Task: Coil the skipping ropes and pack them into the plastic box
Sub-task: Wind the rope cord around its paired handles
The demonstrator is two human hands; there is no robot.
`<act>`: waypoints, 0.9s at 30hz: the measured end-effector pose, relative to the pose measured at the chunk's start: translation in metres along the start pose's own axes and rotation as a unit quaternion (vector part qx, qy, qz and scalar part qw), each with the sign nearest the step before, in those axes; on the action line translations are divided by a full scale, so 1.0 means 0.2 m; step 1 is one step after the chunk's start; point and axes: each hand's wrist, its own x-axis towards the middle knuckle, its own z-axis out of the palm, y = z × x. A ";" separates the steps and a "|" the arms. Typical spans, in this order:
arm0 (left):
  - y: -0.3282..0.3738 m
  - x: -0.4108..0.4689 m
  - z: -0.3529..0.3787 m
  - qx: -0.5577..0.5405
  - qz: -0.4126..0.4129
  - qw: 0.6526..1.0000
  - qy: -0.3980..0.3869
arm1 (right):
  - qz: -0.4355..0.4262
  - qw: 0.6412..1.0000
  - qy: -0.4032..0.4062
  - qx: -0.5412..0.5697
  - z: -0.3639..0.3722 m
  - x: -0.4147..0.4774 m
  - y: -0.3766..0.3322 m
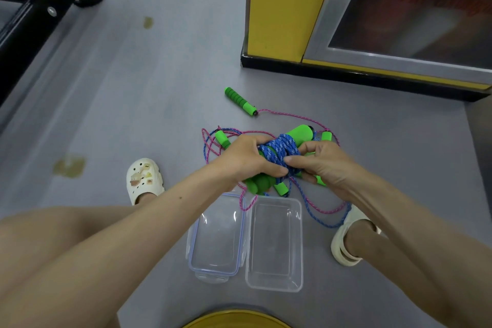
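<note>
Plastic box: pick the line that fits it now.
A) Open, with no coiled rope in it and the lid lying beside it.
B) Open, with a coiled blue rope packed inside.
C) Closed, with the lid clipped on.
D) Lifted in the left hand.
A: the plastic box sits open on the floor with no coil inside, the lid beside it; the left hand and right hand grip the blue rope bundle.

- The blue rope (282, 149) is wound in tight turns round thick green foam handles. I hold the bundle above the floor, my left grip (245, 160) round one end and my right grip (322, 165) pinching the coils.
- Thinner loose ropes (330, 212), pink and blue, lie tangled on the floor beneath, with one green handle (241, 101) stretched away from the heap.
- The plastic box (274, 243), clear and open, sits on the floor, its lid (217, 234) just beside it on the left.
</note>
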 end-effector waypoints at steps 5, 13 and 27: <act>0.01 0.00 -0.04 -0.006 -0.005 0.999 -0.041 | -0.036 0.999 0.022 0.033 0.01 0.00 0.03; 0.05 -0.01 -0.07 -0.010 -0.033 0.998 -0.054 | -0.113 0.992 -0.019 -0.053 0.01 -0.03 0.02; 0.03 -0.02 -0.01 -0.236 -0.082 0.968 -0.018 | -0.288 0.908 0.104 -0.286 0.00 -0.02 -0.06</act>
